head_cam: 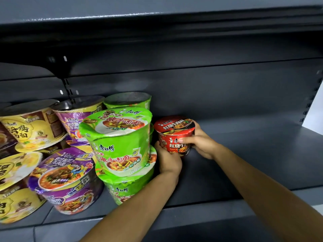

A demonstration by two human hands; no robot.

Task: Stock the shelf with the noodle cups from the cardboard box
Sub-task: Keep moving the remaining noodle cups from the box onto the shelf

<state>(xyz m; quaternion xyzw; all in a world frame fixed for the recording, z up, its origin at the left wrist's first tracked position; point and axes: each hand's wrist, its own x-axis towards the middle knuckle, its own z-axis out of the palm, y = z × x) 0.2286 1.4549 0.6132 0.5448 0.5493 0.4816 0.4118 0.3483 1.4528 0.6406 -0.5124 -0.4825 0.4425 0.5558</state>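
Observation:
A red noodle cup (174,132) sits deep on the dark grey shelf (262,154), just right of the green stack. My left hand (168,159) grips its lower left side and my right hand (201,140) wraps its right side, thumb across the front label. Beside it a green noodle cup (120,137) stands tilted on top of another green cup (125,187). The cardboard box is out of view.
Purple cups (66,180) and yellow cups (31,126) are stacked in rows to the left, with another green cup (127,100) behind. The shelf's bare surface stretches to the right. The upper shelf (157,23) hangs low overhead.

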